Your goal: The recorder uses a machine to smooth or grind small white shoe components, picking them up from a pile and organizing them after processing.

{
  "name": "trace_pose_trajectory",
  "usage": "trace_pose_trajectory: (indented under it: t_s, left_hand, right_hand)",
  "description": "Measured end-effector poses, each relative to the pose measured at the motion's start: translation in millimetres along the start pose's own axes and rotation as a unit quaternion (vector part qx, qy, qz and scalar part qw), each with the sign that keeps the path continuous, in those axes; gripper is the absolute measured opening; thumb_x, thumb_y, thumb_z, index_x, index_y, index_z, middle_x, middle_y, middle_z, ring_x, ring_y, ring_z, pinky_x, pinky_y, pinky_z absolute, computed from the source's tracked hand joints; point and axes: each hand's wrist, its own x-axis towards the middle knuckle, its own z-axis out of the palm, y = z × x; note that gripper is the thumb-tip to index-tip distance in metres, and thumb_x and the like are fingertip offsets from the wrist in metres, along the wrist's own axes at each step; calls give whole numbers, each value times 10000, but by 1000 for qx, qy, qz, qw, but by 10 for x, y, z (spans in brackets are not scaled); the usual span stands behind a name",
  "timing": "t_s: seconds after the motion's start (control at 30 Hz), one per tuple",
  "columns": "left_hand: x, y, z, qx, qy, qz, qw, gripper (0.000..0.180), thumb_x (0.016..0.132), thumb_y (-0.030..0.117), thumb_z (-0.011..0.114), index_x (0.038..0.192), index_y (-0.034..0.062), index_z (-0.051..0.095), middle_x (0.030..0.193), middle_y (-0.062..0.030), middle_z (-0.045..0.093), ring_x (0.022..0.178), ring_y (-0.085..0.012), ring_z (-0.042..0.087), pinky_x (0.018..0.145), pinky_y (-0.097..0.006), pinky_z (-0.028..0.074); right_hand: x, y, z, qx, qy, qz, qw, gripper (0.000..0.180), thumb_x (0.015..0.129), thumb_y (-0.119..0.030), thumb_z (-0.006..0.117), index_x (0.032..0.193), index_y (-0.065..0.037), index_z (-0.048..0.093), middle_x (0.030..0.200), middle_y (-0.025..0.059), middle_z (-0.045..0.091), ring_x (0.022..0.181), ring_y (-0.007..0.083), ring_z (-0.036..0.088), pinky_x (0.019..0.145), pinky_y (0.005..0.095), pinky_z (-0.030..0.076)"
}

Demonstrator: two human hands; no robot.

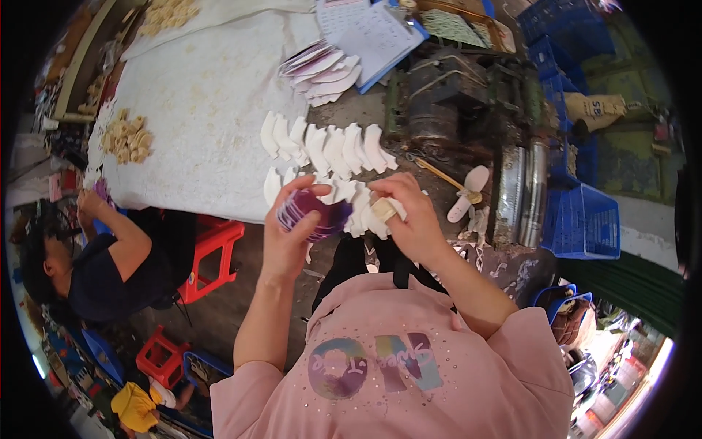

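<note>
On worktop [354, 110], white pieces [316, 150] laid in rows; left hand [284, 243] grasping purple stack [329, 214], likely unfinished; right hand [417, 221]: hold I can't tell.

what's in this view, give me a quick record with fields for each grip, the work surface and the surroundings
left grip: holding stacked purple pieces
right grip: over white curved pieces; cream item at its fingers, held or worn unclear
work surface: white cloth, beige pile
far side: papers, dark machine
right side: blue basket
left side: seated co-worker, red stool
</note>
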Motion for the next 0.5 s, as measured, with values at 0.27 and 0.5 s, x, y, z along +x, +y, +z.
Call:
trace_pose_trajectory:
  t_s: [0.27, 0.5]
  left_hand:
    - [136, -318, 1092, -72, -142, 60, 985, 623, 846, 73, 635, 1372, 7, 309, 1216, -135, 534, 1103, -189, 536, 931, -320, 453]
    - [183, -613, 1647, 9, -113, 146, 983, 594, 856, 24, 609, 1354, 28, 285, 1157, -133, 535, 1059, -212, 557, 932, -338, 451]
  right_hand:
    - [-206, -163, -401, -161, 155, -139, 965, 264, 733, -56, 660, 995, -78, 637, 1015, 39, 534, 966, 265, 447, 845, 409, 333]
    - [-297, -48, -877, -192, 213, -191, 939, 236, 718, -53, 667, 950, -73, 629, 963, 43, 545, 900, 264, 474, 798, 400, 355]
